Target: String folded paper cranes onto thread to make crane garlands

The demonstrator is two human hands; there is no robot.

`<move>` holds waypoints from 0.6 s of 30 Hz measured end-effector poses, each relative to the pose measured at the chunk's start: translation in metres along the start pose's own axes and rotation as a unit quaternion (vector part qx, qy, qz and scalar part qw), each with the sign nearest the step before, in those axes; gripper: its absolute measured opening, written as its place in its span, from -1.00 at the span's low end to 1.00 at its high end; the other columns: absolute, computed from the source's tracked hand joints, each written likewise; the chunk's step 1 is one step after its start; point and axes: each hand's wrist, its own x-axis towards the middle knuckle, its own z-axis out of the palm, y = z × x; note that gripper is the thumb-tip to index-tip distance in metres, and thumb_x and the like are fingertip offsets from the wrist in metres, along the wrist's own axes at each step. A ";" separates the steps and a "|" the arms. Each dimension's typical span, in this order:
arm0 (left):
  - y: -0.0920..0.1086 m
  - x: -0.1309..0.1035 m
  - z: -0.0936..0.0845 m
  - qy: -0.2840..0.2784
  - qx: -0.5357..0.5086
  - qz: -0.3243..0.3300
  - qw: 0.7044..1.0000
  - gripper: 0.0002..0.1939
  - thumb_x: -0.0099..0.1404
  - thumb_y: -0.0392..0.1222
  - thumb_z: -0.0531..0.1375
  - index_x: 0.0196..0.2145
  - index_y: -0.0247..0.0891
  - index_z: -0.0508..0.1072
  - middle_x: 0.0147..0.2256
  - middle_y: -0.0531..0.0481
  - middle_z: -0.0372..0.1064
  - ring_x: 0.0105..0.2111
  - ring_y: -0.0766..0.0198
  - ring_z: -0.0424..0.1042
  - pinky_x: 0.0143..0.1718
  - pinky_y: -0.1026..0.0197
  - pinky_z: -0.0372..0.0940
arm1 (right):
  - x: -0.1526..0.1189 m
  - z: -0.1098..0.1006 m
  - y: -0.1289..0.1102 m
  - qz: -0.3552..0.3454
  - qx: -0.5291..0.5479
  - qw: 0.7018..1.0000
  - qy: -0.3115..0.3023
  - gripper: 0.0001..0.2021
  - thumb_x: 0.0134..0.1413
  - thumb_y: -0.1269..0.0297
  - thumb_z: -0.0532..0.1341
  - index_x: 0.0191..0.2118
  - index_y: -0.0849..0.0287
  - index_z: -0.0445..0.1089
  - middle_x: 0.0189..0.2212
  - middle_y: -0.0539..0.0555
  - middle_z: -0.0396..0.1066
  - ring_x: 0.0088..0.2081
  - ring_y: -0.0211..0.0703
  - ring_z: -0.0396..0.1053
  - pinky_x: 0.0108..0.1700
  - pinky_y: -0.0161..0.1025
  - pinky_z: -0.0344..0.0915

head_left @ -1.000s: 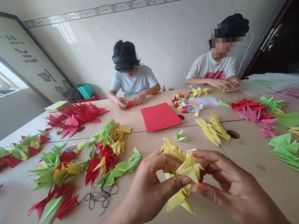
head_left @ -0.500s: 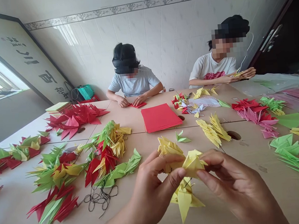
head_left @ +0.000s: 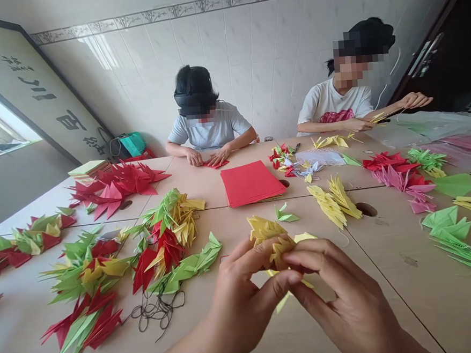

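Observation:
Over the near part of the table, my left hand (head_left: 251,291) is closed around a bunch of yellow folded-paper cranes (head_left: 265,231). The fingers and thumb of my right hand (head_left: 336,288) pinch the right side of the same bunch, and the two thumbs meet. My hands partly hide more yellow folded paper behind and below them. Left of my hands lies a tangle of black thread (head_left: 158,311), beside a string of green folded cranes (head_left: 195,265). A small loose green folded piece (head_left: 285,214) rests just beyond the bunch.
A stack of red paper sheets (head_left: 250,183) lies mid-table. Red, green and yellow folded cranes (head_left: 92,267) spread over the left; yellow bundles (head_left: 334,202) lie right, near a round hole (head_left: 366,209). Two people sit opposite, one folding red paper (head_left: 216,164), one holding yellow paper.
My right hand has moved left and its fingers have closed farther over the yellow bunch. The yellow piece between my hands is now mostly covered. The person at right has stretched one hand outward.

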 end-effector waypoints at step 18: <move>-0.013 -0.008 0.006 0.041 0.100 0.175 0.979 -0.51 0.27 -0.51 0.09 0.09 -0.14 0.22 -0.30 0.02 0.40 -0.39 0.38 0.35 -0.34 0.36 0.29 | 0.003 -0.005 0.012 0.312 0.297 0.889 -0.153 -0.79 0.19 0.14 0.18 -0.40 0.13 0.32 -0.54 -0.09 0.25 -0.49 -0.33 0.21 -0.46 -0.40 0.23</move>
